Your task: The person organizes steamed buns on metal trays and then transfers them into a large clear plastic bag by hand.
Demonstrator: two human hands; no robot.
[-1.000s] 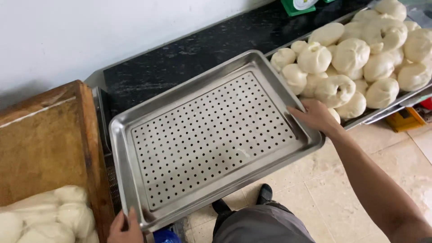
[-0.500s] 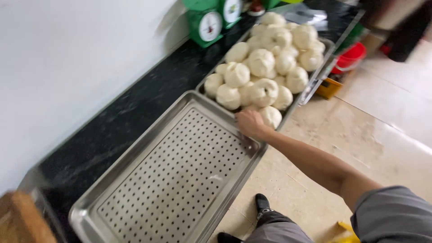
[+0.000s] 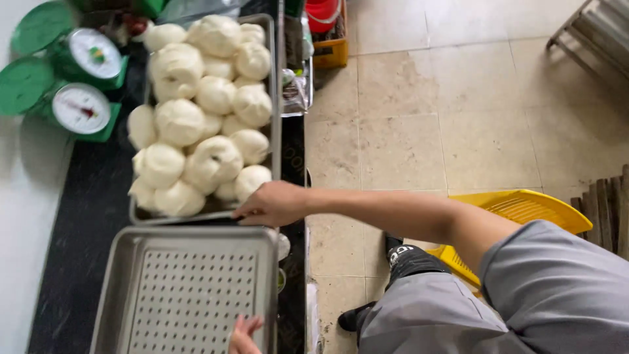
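Head camera, looking steeply down, takes in a dark speckled counter (image 3: pixel 85 216) along the left and pale floor tiles (image 3: pixel 426 131) on the right. At the far left stand two green dial scales (image 3: pixel 82 108), one behind the other, each with a round white face, close beside the tray of dough.

Next comes the full metal tray (image 3: pixel 276 98), heaped with white, round, twisted dough buns (image 3: pixel 196 118). Its near end lies just beyond the far rim of the empty perforated steel tray (image 3: pixel 190 288), which sits on the counter at the bottom of the view; its floor is dotted with rows of small holes.

The right hand (image 3: pixel 272 204) reaches in from the right, arm stretched across the frame, and rests at the near right corner of the full tray, where the two trays meet. Its fingers curl onto the rim there, touching the metal right beside the nearest bun; whether they clench the edge or merely press on it cannot be told. The left hand (image 3: pixel 244 331) shows only as fingertips at the bottom edge, lying on the perforated tray's near right part; its grip cannot be told either.

Further right, beyond the counter edge, are a red container and a yellow crate (image 3: pixel 329 49) on the floor, then the person's grey clothing (image 3: pixel 511 295), a black shoe (image 3: pixel 406 257) and a yellow slotted plastic tray (image 3: pixel 524 210) behind the arm.
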